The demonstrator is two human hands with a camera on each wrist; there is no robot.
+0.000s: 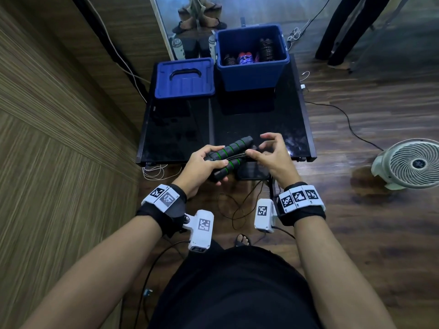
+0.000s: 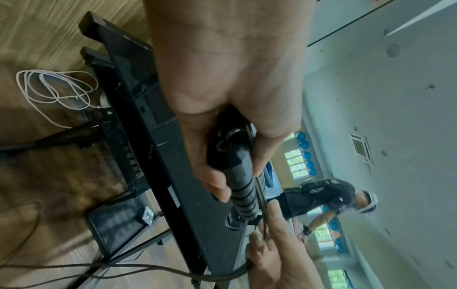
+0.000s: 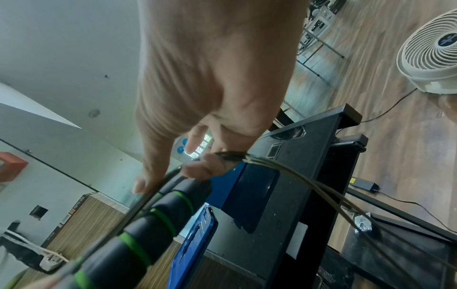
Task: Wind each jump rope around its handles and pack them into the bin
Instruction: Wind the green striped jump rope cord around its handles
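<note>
A jump rope with two black foam handles [image 1: 229,155] ringed in green is held side by side above the table's near edge. My left hand [image 1: 213,162] grips both handles around their lower ends. My right hand [image 1: 257,149] is just to the right of the handles and pinches the thin black rope [image 1: 237,207], which hangs in loops down to the floor. In the right wrist view several rope strands [image 3: 309,181] run over my curled fingers [image 3: 207,168] beside the handles [image 3: 153,224]. The blue bin [image 1: 251,77] stands at the table's far right, with wound ropes inside.
The blue bin lid [image 1: 185,89] lies flat left of the bin on the black table [image 1: 249,122]. A white fan [image 1: 413,162] stands on the wood floor at the right. Cables trail on the floor, and a wood-panelled wall runs along the left.
</note>
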